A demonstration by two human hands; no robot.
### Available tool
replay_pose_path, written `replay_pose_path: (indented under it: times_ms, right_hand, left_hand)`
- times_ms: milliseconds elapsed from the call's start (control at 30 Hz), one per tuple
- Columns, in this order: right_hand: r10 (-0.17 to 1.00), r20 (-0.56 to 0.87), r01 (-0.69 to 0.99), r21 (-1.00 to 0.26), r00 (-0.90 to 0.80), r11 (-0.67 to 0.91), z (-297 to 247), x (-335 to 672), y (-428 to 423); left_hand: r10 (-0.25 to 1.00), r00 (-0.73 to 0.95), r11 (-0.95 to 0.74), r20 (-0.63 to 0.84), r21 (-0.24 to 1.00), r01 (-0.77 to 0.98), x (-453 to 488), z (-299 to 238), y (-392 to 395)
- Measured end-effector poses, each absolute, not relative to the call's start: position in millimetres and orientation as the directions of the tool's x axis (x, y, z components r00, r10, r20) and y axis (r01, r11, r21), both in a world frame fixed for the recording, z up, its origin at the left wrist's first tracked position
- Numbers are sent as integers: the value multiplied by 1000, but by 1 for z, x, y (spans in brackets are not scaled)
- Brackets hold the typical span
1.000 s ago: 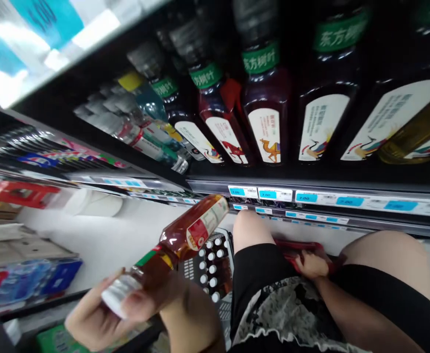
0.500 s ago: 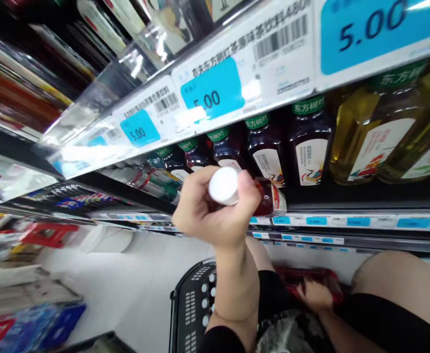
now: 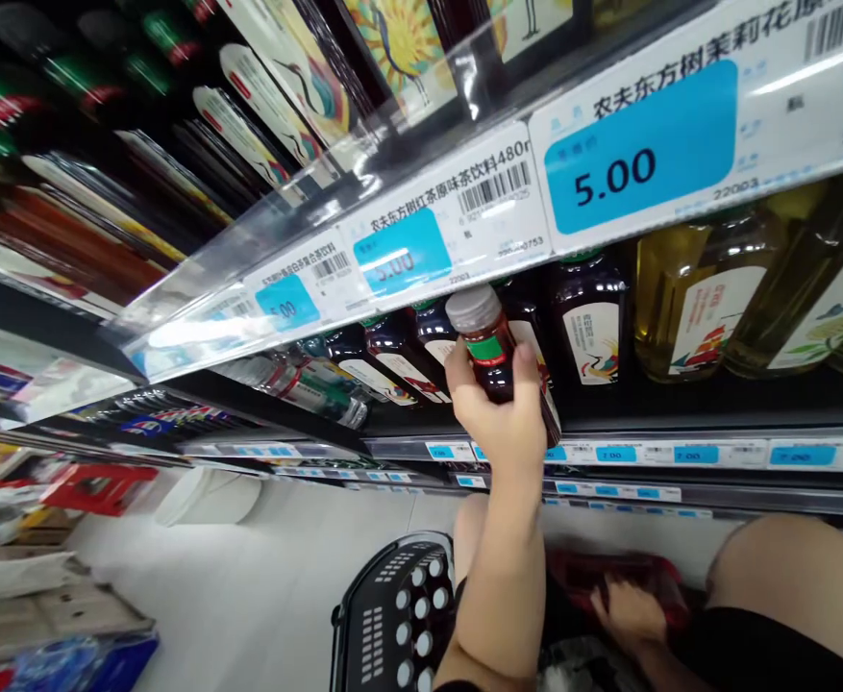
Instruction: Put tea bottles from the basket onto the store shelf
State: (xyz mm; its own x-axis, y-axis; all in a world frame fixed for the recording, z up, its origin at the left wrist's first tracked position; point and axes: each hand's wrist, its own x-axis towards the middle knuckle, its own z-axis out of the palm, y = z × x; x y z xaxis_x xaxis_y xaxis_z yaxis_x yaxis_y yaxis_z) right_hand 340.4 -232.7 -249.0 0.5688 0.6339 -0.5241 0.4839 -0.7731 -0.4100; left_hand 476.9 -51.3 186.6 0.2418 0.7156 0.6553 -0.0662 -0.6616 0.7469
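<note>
My left hand (image 3: 497,404) is closed around a bottle of dark tea (image 3: 493,327) with a pale cap and a green neck label. It tilts at the front of the shelf, among upright dark tea bottles (image 3: 590,312) with white labels. Low between my knees, my right hand (image 3: 633,610) lies on a dark red, shiny thing (image 3: 572,572) with its fingers stretched out. Shadow and blur hide what that red thing is.
Price tags line the overhanging shelf edge (image 3: 536,183) above the bottles. Yellow tea bottles (image 3: 709,308) stand to the right. On the floor, a black basket (image 3: 374,615) holds several white-capped bottles. A white tub (image 3: 209,495) and a red crate (image 3: 100,485) are farther left.
My left hand has moved right and tipped the bottle, bringing its neck label into view beneath the price tags. My right hand stays on the red thing. The head view has shifted slightly.
</note>
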Motion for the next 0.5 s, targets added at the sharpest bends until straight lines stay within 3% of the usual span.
replay_pose_path:
  times_ms: [200, 500]
  right_hand:
    - [606, -627, 536, -332, 490, -776, -233, 345, -229]
    - [599, -630, 522, -336, 494, -784, -244, 342, -227]
  left_hand:
    - [549, 317, -781, 773, 610, -133, 456, 129, -70]
    - [692, 406, -630, 597, 774, -64, 444, 97, -73]
